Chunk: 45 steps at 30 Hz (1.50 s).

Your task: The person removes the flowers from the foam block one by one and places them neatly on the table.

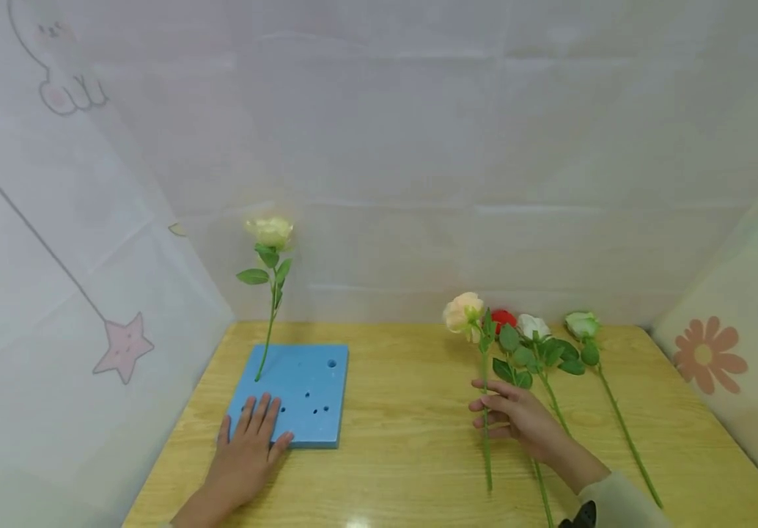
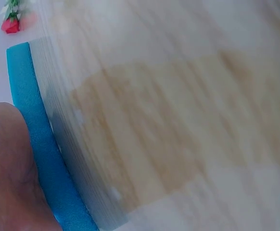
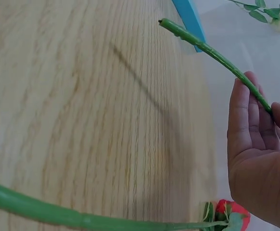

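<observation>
My left hand [image 1: 247,451] rests flat with spread fingers on the near left part of a blue foam board [image 1: 300,433] with several holes. A pale yellow rose [image 1: 270,233] stands in the board's left side, its stem leaning slightly. In my right hand [image 1: 527,422] a peach rose [image 1: 463,314] is held by its stem [image 3: 217,57], pinched between thumb and fingers. The bloom points up and away, and the stem's cut end hangs above the table, casting a shadow in the right wrist view. The left wrist view shows only part of my left hand [image 2: 10,168] beside the board's edge.
On the right of the wooden table [image 1: 405,411] lie a red rose [image 1: 503,320], a white rose [image 1: 533,327] and a pale green rose [image 1: 581,324], their stems toward me. Printed cloth walls [image 1: 418,147] enclose the table's back and sides.
</observation>
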Available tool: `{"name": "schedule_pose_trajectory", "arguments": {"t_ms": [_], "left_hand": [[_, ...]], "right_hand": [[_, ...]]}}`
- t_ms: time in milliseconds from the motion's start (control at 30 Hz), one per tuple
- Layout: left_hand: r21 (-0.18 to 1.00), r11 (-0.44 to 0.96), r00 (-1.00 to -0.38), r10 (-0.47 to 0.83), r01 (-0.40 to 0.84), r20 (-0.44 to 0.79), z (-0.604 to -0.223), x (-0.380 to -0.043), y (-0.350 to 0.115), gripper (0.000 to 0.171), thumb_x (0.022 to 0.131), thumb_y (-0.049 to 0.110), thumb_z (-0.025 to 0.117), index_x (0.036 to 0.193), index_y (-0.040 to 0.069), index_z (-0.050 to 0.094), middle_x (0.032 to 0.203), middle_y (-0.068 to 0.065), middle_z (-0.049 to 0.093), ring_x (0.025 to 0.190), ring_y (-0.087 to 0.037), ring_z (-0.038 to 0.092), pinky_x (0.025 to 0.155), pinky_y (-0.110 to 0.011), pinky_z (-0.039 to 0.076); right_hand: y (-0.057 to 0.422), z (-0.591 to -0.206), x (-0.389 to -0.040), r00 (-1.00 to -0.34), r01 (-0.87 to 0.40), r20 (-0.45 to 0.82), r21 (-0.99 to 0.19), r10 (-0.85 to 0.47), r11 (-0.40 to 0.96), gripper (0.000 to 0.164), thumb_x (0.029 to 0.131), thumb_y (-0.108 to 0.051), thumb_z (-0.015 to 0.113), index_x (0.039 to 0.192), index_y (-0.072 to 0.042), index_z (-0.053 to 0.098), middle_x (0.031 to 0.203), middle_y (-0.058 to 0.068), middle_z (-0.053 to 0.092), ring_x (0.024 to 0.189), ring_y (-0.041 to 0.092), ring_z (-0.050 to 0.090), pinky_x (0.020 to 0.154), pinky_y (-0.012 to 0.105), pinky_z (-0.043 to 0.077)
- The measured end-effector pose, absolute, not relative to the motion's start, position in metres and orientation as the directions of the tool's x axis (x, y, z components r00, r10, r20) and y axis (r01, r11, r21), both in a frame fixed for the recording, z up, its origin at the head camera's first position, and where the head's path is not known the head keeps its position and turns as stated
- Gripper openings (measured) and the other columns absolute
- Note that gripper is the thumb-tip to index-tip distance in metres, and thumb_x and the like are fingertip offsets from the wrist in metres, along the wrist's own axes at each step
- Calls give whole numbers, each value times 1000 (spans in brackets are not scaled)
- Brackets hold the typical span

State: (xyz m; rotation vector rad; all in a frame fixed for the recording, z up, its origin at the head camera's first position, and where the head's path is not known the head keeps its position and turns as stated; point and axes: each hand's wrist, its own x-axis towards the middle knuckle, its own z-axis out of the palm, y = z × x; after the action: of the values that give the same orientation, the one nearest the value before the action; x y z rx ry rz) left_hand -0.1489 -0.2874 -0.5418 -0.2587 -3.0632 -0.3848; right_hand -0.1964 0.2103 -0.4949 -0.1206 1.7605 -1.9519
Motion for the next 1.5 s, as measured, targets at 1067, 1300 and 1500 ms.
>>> {"name": "schedule_pose_trajectory", "arguments": {"t_ms": [1067, 1300, 1500], "left_hand": [[250, 952, -984, 164, 176, 68, -543, -151, -287, 74, 105, 60, 37, 162, 12, 29, 168, -15, 20, 153, -44, 13, 113, -74, 6], [247, 953, -985, 160, 173, 69, -545, -151, -287, 75, 105, 60, 39, 162, 12, 28, 168, -15, 20, 153, -44, 14, 113, -75, 7], [235, 954, -982, 168, 184, 85, -544, -152, -286, 74, 106, 59, 38, 162, 12, 28, 168, -15, 20, 153, -43, 14, 114, -74, 8]], "right_hand": [[215, -531, -233, -842, 389, -363, -921, -398, 18, 53, 109, -17, 47, 155, 4, 30, 114, 11, 72, 93, 23, 74, 76, 37, 61], [216, -534, -235, -842, 398, -388, -916, -375, 54, 53, 108, -18, 49, 152, 6, 33, 111, 11, 73, 90, 22, 74, 72, 34, 60], [213, -531, -236, -856, 379, -390, -920, -338, 103, 46, 108, -17, 48, 147, 7, 39, 105, 10, 73, 88, 22, 74, 72, 36, 61]]}}
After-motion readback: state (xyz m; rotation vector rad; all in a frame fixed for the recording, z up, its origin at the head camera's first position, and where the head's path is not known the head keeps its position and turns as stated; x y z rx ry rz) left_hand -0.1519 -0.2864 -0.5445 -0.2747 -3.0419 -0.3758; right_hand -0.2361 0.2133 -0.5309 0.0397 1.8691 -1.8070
